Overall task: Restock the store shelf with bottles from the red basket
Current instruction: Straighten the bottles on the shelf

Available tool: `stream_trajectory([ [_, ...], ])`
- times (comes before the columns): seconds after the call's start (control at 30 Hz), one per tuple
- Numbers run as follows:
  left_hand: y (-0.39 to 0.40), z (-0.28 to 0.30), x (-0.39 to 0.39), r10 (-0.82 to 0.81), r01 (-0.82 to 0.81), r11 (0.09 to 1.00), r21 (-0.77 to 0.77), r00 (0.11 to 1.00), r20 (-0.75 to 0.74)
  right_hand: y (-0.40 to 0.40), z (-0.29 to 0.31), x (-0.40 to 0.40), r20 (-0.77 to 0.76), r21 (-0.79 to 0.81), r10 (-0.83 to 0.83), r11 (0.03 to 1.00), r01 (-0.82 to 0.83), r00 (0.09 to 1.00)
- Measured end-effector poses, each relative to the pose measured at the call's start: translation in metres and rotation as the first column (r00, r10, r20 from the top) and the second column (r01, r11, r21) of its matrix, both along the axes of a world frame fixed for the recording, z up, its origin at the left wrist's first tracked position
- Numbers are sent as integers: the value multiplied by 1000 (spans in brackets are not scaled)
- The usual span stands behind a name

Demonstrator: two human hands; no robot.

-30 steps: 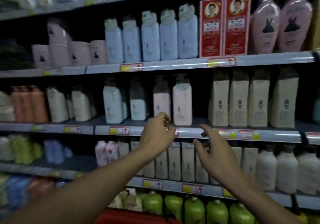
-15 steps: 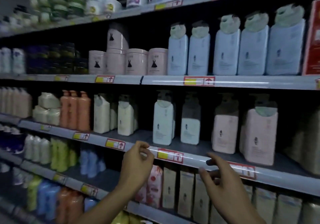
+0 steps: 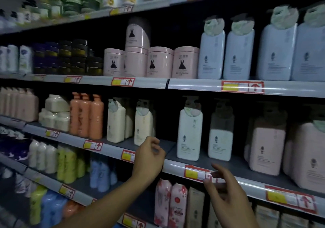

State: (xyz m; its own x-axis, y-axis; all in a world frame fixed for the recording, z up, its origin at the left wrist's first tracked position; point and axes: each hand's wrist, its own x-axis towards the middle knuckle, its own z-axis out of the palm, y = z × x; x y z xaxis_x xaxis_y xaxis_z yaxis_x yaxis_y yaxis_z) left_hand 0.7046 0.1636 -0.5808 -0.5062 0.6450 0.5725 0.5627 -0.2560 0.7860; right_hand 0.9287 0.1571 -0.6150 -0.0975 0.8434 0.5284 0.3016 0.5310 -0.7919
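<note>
Both hands empty | left hand [image 3: 149, 159], right hand [image 3: 226, 194] at shelf edge [image 3: 175, 168]

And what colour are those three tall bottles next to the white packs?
Orange. The three tall bottles show best in the head view, on the middle shelf.

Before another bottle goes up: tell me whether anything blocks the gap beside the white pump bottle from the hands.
Nothing visible does. The left hand and right hand hold nothing at the shelf edge, and the shelf is bare left of the white pump bottle.
</note>
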Motion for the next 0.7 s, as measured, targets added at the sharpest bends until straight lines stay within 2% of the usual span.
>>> stream_trajectory([
  [0.13,-8,-1,-8,-25,25,1000,14,999,24,-21,-4,-5,-68,-22,-36,999,35,997],
  [0.2,-10,-8,-16,-11,11,1000,8,1000,28,-21,-4,-14,-136,-86,-46,996,35,990],
  [0.23,-9,-10,-23,2,-3,1000,7,1000,24,-22,-2,-20,-170,-104,28,993,-47,985],
  [0.27,-7,-12,-31,23,-23,1000,15,999,39,-22,-6,-21,-162,-110,137,982,-156,977],
  [0.33,2,-14,-54,83,-90,994,64,991,101,-13,-9,-37,19,-47,143,989,-142,990],
  [0.4,14,-10,-82,156,-187,971,150,969,193,1,-3,-67,-39,-36,142,989,-143,989],
  [0.5,36,5,-135,232,-284,934,214,943,239,22,3,-110,17,124,108,986,-109,994],
  [0.57,58,13,-172,291,-336,922,195,930,227,42,16,-145,46,196,177,963,-183,983],
  [0.7,97,20,-221,370,-379,925,25,914,167,75,49,-205,22,164,226,960,-227,974],
])
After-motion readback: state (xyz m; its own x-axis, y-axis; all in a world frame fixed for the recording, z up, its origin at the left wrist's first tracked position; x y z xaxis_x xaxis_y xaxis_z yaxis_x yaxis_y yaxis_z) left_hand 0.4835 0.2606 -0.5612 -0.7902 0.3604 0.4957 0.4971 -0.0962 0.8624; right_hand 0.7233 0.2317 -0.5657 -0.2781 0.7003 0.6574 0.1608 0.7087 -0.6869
